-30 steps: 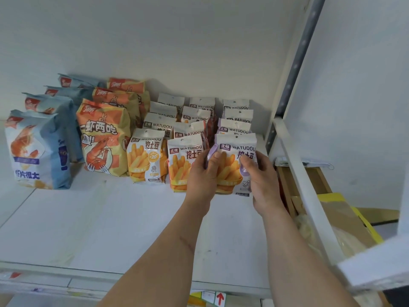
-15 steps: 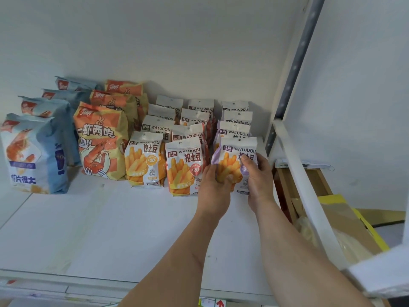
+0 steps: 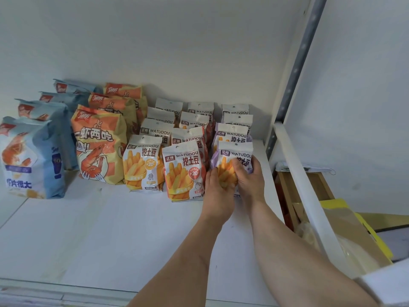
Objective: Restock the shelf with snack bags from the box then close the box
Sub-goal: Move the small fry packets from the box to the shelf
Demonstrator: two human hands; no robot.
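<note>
The purple Watudou snack bag (image 3: 234, 155) stands at the front of the shelf (image 3: 110, 229), our left hand (image 3: 218, 191) and right hand (image 3: 249, 180) gripping its lower half, and we judge it light, soft, crinkly, best held by its sides.

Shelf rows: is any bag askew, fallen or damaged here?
Nothing stands out. The bags stand upright in rows on the shelf. Both hands, left and right, grip the front purple bag, still being set; the red bag beside it leans slightly.
</note>
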